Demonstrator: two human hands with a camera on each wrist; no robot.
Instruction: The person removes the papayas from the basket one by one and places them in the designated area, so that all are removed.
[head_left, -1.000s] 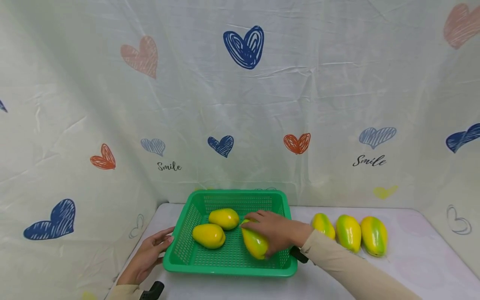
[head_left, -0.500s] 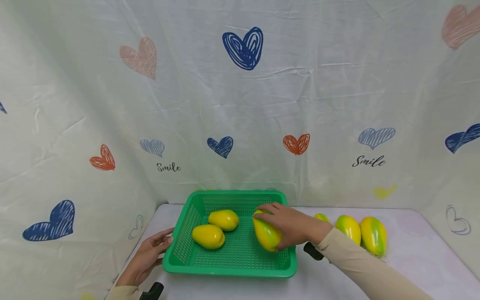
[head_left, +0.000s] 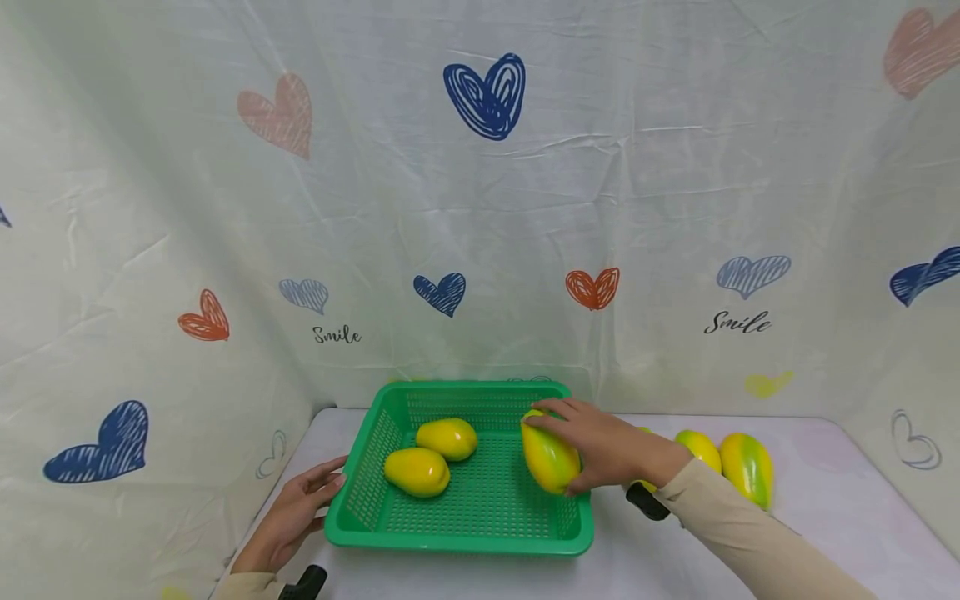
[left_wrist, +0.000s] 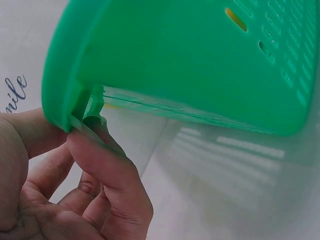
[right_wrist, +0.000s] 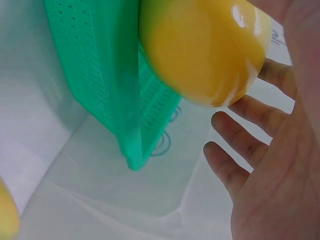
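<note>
At the right end of the green plastic basket [head_left: 459, 542], my right hand [head_left: 611, 446] grips a glossy yellow-green papaya [head_left: 550, 454] with thumb and fingers spread around it. In the right wrist view the held papaya [right_wrist: 205, 50] is above the basket's rim [right_wrist: 120, 90], and some fingertips stand apart from it. My left hand [head_left: 296, 508] pinches the basket's left rim; the left wrist view shows its fingers [left_wrist: 107, 160] at the rim [left_wrist: 57, 85]. Inside the basket lie two yellow papayas, the nearer one [head_left: 417, 473] touching or close to the farther one [head_left: 447, 439].
On the white tabletop [head_left: 840, 500] right of the basket, several papayas stand in a row, including the rightmost papaya [head_left: 747, 469] and one beside it [head_left: 700, 450]. My right forearm partly covers them. A heart-printed curtain [head_left: 525, 208] hangs behind and along the sides.
My right hand has lifted the papaya from the basket's floor and carried it right, toward the right rim. The left hand and basket have stayed in place.
</note>
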